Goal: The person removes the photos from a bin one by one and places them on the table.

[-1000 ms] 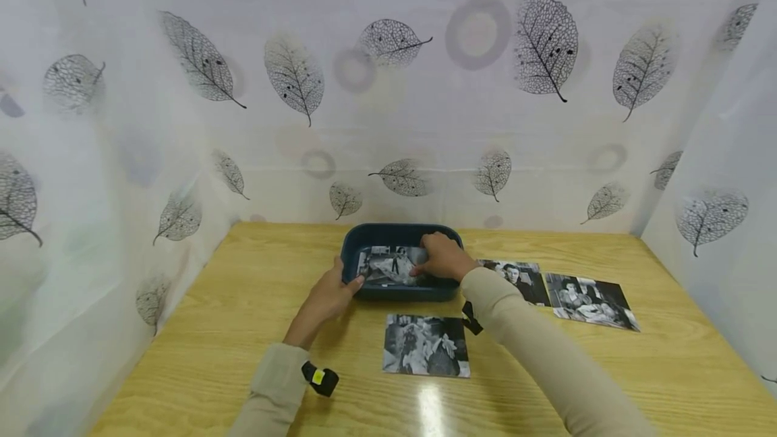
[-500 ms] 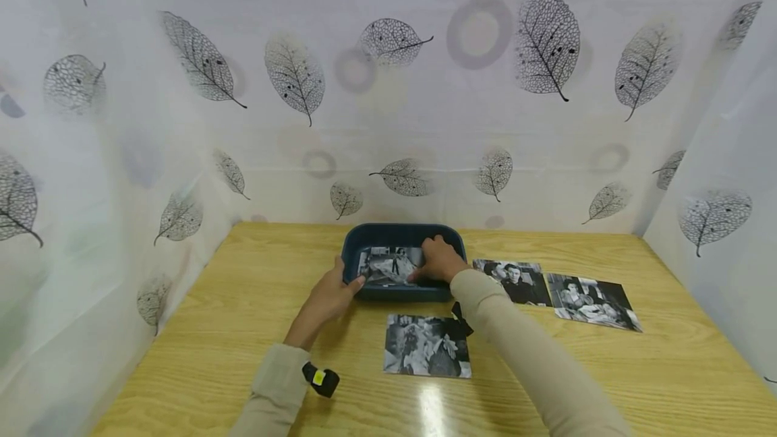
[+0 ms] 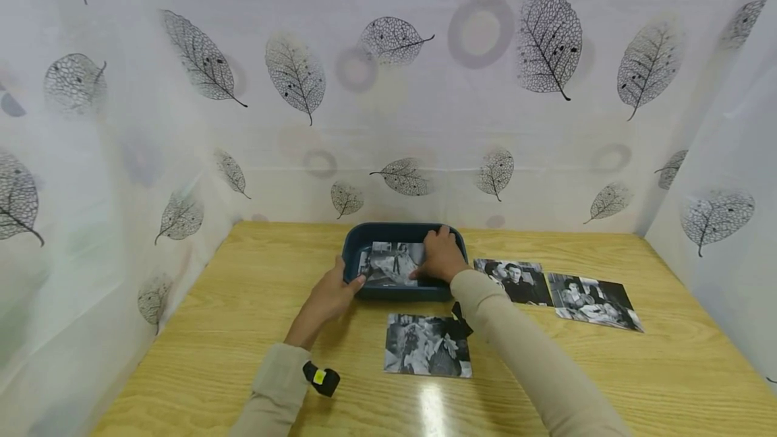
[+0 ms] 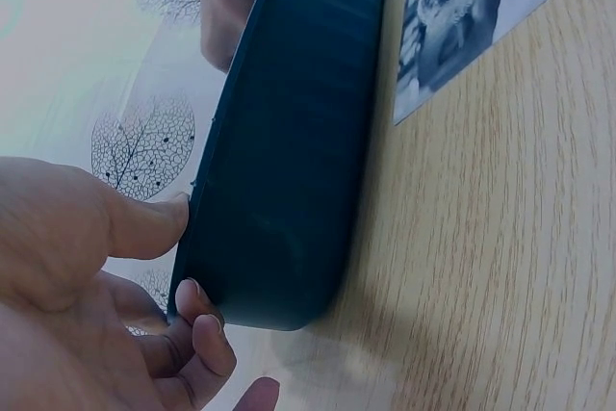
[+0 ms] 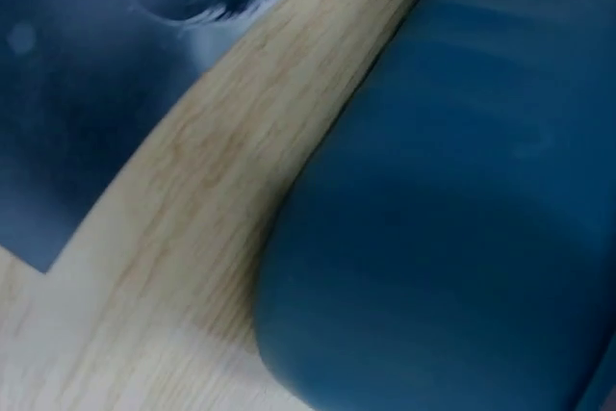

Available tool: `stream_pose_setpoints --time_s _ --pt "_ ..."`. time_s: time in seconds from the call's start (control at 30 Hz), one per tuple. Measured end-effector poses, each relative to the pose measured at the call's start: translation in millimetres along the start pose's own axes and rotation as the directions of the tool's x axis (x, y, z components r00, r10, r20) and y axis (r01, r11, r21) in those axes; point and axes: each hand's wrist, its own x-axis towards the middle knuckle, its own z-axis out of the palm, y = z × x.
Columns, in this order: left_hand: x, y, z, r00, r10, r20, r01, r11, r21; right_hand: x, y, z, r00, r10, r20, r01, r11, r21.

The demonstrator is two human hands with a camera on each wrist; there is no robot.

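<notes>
A dark blue rectangular plastic bin (image 3: 397, 294) stands at the back middle of the table. My left hand (image 3: 328, 297) holds its left end; in the left wrist view the thumb lies at the rim and curled fingers touch the bin's end (image 4: 279, 161). Reaching into the bin, my right hand (image 3: 442, 258) pinches the right side of a black-and-white photo (image 3: 391, 261). Another photo (image 3: 363, 266) peeks out beneath it on the left. The right wrist view shows only the bin's outer wall (image 5: 433, 218) and part of a photo (image 5: 77, 93), not the fingers.
One black-and-white photo (image 3: 427, 346) lies in front of the bin. To the right, two more photos (image 3: 516, 282) lie side by side on the wooden table (image 3: 255, 268). A leaf-print curtain (image 3: 400, 113) closes off the back and sides.
The right hand first slid slightly left in the bin, then rose a little. The photo it pinches has shifted up and right, uncovering the one beneath. The left hand has stayed put.
</notes>
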Motion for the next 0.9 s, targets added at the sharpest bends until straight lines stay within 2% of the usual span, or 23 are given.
stream_pose_setpoints --time_s 0.13,0.37,0.57,0.73,0.9 --pt "0.1 0.8 -0.1 1.000 -0.004 0.001 0.004 1.000 -0.001 2.3 1 -2 0.999 0.000 -0.043 0.002 1.000 0.025" --pt "-0.5 0.7 -0.8 1.000 -0.002 0.008 0.001 1.000 0.015 2.7 3 -9 0.998 -0.011 -0.060 0.021 0.985 0.169" --pt "-0.6 0.7 -1.0 1.000 0.007 0.008 -0.007 1.000 0.020 -2.9 4 -20 0.992 -0.060 -0.112 0.085 0.970 0.229" --pt "-0.2 -0.1 -1.8 1.000 0.011 0.007 -0.011 1.000 0.014 -5.8 7 -28 0.977 -0.114 -0.182 0.156 0.959 0.238" --pt "-0.7 -0.6 -1.5 1.000 0.015 0.010 -0.016 1.000 0.017 -7.4 12 -34 0.973 -0.126 -0.192 0.179 0.939 0.294"
